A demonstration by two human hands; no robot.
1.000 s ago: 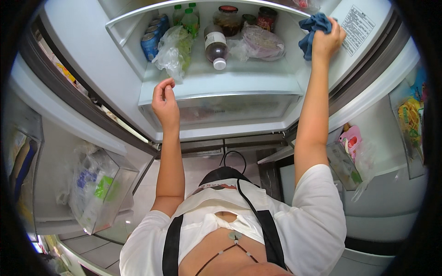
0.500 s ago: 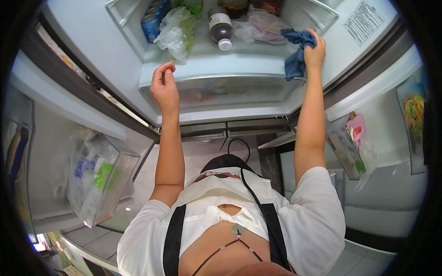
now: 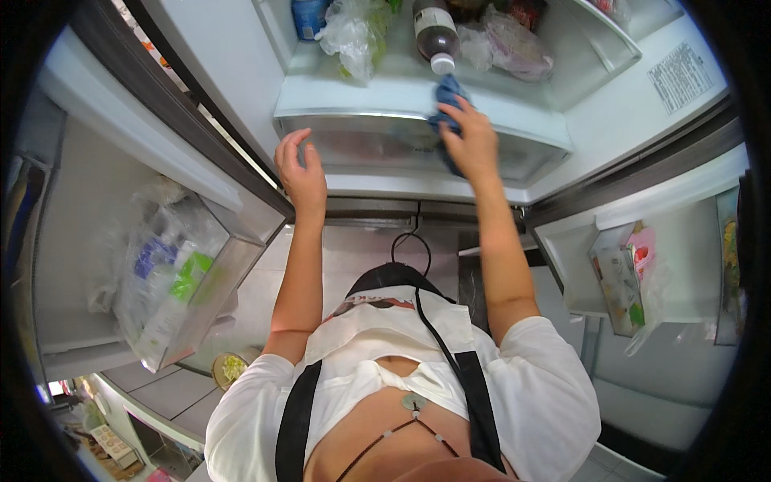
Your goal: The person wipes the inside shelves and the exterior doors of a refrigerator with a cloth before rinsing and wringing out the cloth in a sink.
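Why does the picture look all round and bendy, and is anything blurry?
Head view: the corners are black and the left fridge door curves, as wide fisheye lenses do; head view: the right hand and blue cloth look smeary; head view: the shelf looks bright and pale.

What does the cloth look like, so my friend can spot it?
Inside the open fridge, find the shelf above the see-through drawer. At its front, the right hand holds the cloth. It's crumpled blue fabric, unlike the white-capped bottle pictured just above it.
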